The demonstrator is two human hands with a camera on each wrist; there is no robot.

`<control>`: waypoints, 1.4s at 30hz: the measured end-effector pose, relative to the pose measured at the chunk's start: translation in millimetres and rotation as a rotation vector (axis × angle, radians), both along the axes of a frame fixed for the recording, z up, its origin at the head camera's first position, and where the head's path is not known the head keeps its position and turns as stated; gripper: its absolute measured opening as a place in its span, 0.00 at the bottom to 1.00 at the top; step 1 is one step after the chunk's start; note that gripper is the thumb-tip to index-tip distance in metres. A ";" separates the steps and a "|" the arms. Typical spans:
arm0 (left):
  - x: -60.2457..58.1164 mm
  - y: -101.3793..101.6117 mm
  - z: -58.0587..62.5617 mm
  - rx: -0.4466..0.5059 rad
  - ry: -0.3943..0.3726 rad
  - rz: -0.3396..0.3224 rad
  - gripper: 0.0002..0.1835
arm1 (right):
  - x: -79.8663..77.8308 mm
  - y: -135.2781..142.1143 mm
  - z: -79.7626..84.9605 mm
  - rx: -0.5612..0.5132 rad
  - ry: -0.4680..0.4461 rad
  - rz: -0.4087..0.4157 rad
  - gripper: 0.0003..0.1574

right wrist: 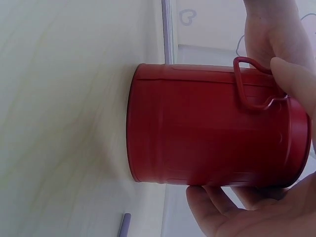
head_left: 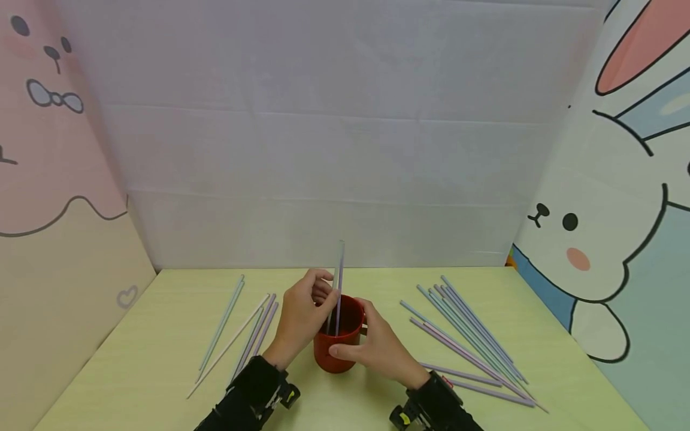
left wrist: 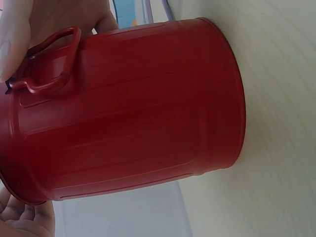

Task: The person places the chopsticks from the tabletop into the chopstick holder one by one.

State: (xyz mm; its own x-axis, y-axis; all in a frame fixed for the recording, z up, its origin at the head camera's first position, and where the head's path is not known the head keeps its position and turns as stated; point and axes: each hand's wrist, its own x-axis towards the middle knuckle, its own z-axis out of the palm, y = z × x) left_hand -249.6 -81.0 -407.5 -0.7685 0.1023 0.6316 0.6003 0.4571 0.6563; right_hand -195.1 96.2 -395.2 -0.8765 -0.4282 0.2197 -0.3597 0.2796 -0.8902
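Position of parts: the red container [head_left: 336, 353] stands upright on the counter [head_left: 178, 305], centrally between two loose groups of sticks. The left hand [head_left: 302, 314] is above the near-left rim, its fingers pinching the pale green stick [head_left: 335, 278], whose lower end is inside the container; whether they also grip the adjacent purple stick [head_left: 341, 263], likewise standing in the container, cannot be told. The right hand [head_left: 380, 344] grasps the container at its right side, thumb across the near wall, beside the wire handle [right wrist: 239, 81]. The left stick group [head_left: 228, 346] lies beside the left forearm; the larger right stick group [head_left: 477, 338] lies beyond the right hand.
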 end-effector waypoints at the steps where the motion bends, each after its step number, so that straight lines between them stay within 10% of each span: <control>1: -0.2 0.0 -0.3 -0.001 0.002 0.001 0.15 | -1.8 0.2 -2.9 -0.003 0.001 0.001 0.51; 16: 0.9 -7.4 2.4 -0.046 0.074 0.032 0.15 | -20.8 4.1 -32.1 0.035 0.014 -0.016 0.55; 31: 56.5 -21.1 32.0 -0.374 0.349 -0.186 0.09 | 3.1 105.8 16.5 0.471 0.339 -0.066 0.38; 42: 85.0 -31.4 4.9 -0.555 0.259 -0.298 0.11 | 35.7 183.0 9.0 0.793 0.377 -0.038 0.16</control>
State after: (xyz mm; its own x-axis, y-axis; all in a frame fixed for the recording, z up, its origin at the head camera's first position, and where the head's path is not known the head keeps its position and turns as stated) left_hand -164.6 -112.4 -402.6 -0.4878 0.6484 0.5845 0.8593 0.4748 0.1904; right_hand -159.4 279.2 -386.2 -0.8224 -0.5494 0.1478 -0.5684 0.7831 -0.2524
